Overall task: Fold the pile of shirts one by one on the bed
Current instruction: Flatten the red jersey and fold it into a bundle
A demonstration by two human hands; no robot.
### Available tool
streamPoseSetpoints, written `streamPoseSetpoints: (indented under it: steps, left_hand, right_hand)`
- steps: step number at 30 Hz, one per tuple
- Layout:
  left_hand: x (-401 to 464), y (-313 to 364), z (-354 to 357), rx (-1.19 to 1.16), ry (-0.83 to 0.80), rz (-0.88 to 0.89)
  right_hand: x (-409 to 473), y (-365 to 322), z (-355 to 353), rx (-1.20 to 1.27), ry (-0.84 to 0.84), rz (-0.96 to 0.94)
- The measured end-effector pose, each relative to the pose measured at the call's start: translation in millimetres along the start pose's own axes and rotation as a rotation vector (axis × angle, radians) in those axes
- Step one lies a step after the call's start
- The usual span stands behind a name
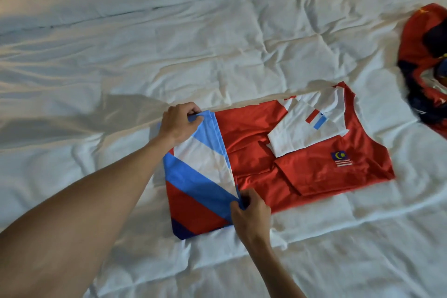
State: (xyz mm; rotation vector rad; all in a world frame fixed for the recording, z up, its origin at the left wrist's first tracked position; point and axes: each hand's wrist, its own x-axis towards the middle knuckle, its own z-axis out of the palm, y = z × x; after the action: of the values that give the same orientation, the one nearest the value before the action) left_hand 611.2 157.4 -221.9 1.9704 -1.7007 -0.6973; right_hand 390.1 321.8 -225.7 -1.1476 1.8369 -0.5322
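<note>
**Hem fold under way on the red shirt**

Here the red shirt [302, 159] lies flat on the bed [217, 19], sleeves tucked in. The left hand [179, 123] pinches the far hem corner and the right hand [250, 210] pinches the near one. Both corners should probably travel together toward the collar, edges level. A rumpled pile of shirts [425, 60] waits beyond the collar end.

Red shirt pile [428, 60] — cropped by right edge
</note>
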Motion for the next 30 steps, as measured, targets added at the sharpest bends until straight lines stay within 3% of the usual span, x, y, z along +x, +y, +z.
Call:
streamPoseSetpoints:
  steps: [5,10,14,17,20,23,30]
  left_hand:
    - [6,5,9,0.063,-0.033,-0.012]
    - [9,2,8,0.037,-0.027,0.024]
    - [-12,-20,-13,0.258,0.056,0.263]
    - [-42,-52,-38,0.413,0.07,0.444]
    - [-66,-73,-50,0.548,0.012,0.543]
    - [-69,-81,-42,0.655,-0.03,0.53]
    - [-70,-63,-36,0.675,-0.002,0.455]
  right_hand:
    - [4,-4,1,-0.047,-0.007,-0.053]
    - [5,-3,9,-0.05,0.105,-0.145]
    - [-17,-1,20,-0.284,0.229,-0.456]
    - [-42,-10,42,-0.371,0.099,-0.59]
    - [-57,-20,69,-0.556,-0.066,-0.546]
    - [-60,-26,82,-0.685,-0.118,-0.51]
    - [-53,-28,74,-0.582,-0.135,-0.424]
